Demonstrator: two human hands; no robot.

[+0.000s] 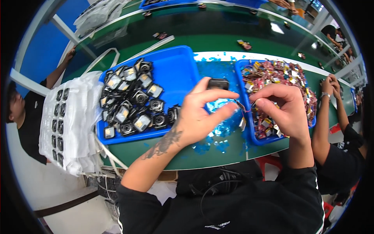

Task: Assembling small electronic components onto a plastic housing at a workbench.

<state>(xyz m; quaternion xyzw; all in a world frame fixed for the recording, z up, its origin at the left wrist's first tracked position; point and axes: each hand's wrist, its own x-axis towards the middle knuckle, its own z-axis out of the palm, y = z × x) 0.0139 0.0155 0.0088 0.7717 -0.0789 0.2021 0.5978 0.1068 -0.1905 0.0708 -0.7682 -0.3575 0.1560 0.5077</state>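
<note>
Small black module (217,83) pinched at the left hand's (196,117) fingertips, held above the green counter (218,39), between the two blue trays. A thin wire or tab (242,107) runs from it down and right toward the right hand (282,109), so the piece's long line lies roughly left to right, hand to hand, slightly dropping toward the right.

Largest first: counter spans the whole view, scattered with blue film scraps (218,132) under the hands. Left blue tray (175,74) sits left of and beyond the left hand, its left half full of black square modules (132,103), right half bare. Right blue tray (242,78) just beside and under the right hand, heaped with small red and silver parts (280,74). White bagged strips (66,124) far left, hanging off the counter edge.

Left hand: thumb and forefinger closed on the module, other fingers curled loose, palm toward the person. Right hand: fingers bunched tight, thumb and forefinger tips nipping the wire end; what exactly is in the pinch is too small to tell. Hands near each other, not touching, gap bridged by the wire. Right hand is nearer the parts tray; left hand nearer the module tray.

Other people's arms at the left and right edges, well apart from these hands
</note>
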